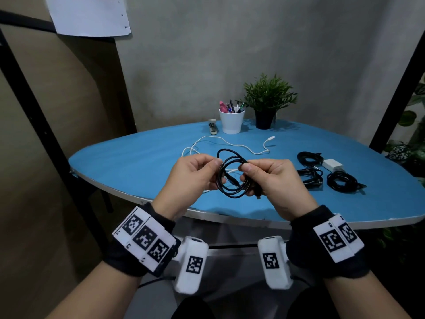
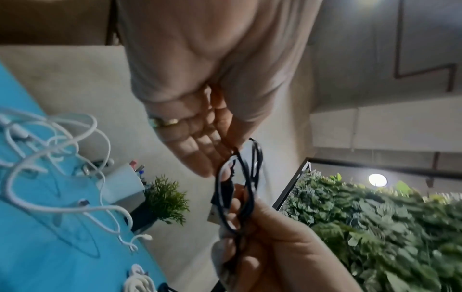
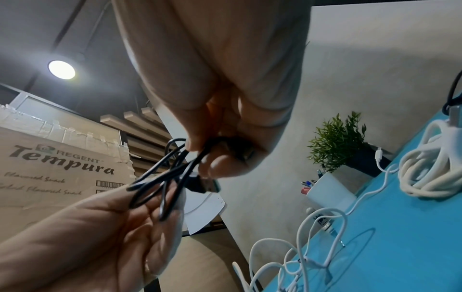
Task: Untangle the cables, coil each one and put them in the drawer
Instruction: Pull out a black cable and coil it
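Observation:
A black cable (image 1: 232, 178), wound into a small coil, hangs between both hands just above the blue table's front edge (image 1: 230, 215). My left hand (image 1: 207, 171) pinches the coil's left side between thumb and fingers (image 2: 200, 150). My right hand (image 1: 250, 174) grips the right side, its fingers curled round the strands (image 3: 160, 177). A USB plug (image 3: 207, 185) sticks out by the right fingertips. A loose white cable (image 1: 230, 143) sprawls on the table behind the hands. No drawer is in view.
Three coiled black cables (image 1: 308, 157) (image 1: 310, 178) (image 1: 342, 181) and a white charger (image 1: 332, 164) lie at the right. At the back stand a white pen cup (image 1: 231, 122), a potted plant (image 1: 266, 104) and a stapler (image 1: 212, 127). A coiled white cable (image 3: 430, 168) shows in the right wrist view.

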### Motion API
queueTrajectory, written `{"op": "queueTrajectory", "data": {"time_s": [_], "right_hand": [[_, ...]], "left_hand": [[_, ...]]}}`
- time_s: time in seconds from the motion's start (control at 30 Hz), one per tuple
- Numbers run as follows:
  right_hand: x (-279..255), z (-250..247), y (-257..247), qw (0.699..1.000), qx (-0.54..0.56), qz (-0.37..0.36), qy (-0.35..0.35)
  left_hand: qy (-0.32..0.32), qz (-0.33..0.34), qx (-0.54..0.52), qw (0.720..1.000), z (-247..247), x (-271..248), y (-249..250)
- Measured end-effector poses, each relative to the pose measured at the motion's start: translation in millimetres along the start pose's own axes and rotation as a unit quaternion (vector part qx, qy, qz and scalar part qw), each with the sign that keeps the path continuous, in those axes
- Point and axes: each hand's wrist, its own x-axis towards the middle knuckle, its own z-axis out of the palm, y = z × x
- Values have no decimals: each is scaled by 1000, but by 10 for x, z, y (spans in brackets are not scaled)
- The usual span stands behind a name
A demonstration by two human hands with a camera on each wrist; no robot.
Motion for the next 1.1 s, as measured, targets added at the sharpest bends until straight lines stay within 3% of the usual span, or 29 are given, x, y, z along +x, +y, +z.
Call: {"op": "queueTrajectory", "data": {"time_s": [0.3,0.4,0.53,0.67,0.83,1.1], "right_hand": [[-27,54,-28,994,-75,-43,-62],[-21,61,-33,994,-74,-51,-67],[29,27,-8,995,-71,-51,-38],[59,-13,6,996,-73,-52,13],[45,-28,-11,998,-37,-42,21],[43,-1,-16,996,85,-4,16]], "left_hand": [[37,-65,-139,987,47,-3,70],[4,-103,-161,982,43,-15,80],[-74,-155,-104,980,5,-40,55],[-152,-144,-92,973,17,-85,49],[-194,-128,-37,972,47,-117,-14],[-165,-117,-49,978,31,-89,-83]]}}
